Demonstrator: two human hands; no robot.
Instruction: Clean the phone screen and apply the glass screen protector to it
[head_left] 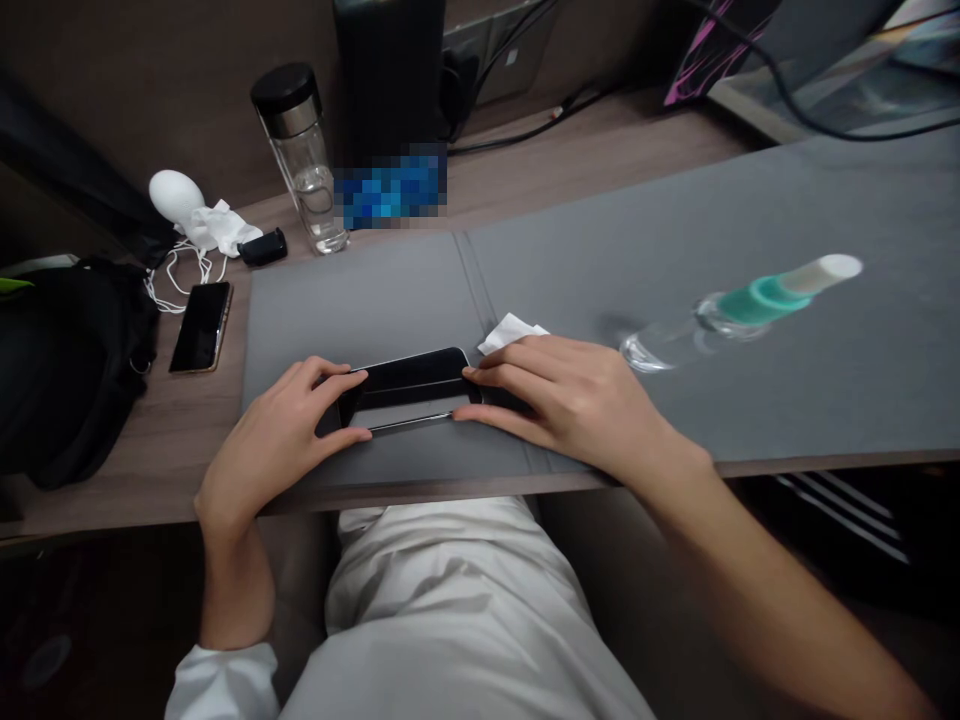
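A black phone (409,385) lies flat on the grey desk mat (675,300), long side toward me. My left hand (281,440) pinches its left end between thumb and fingers. My right hand (570,400) grips its right end with the fingers pressed together along the edge. A thin clear sheet seems to rest along the phone's near edge; I cannot tell for sure. A white tissue (510,333) peeks out just behind my right hand.
A clear spray bottle (739,310) with a teal collar lies on the mat to the right. A second phone (201,326), a glass water bottle (304,160), a white mask (217,230) and a black bag (67,370) sit at the left. Cables run along the back.
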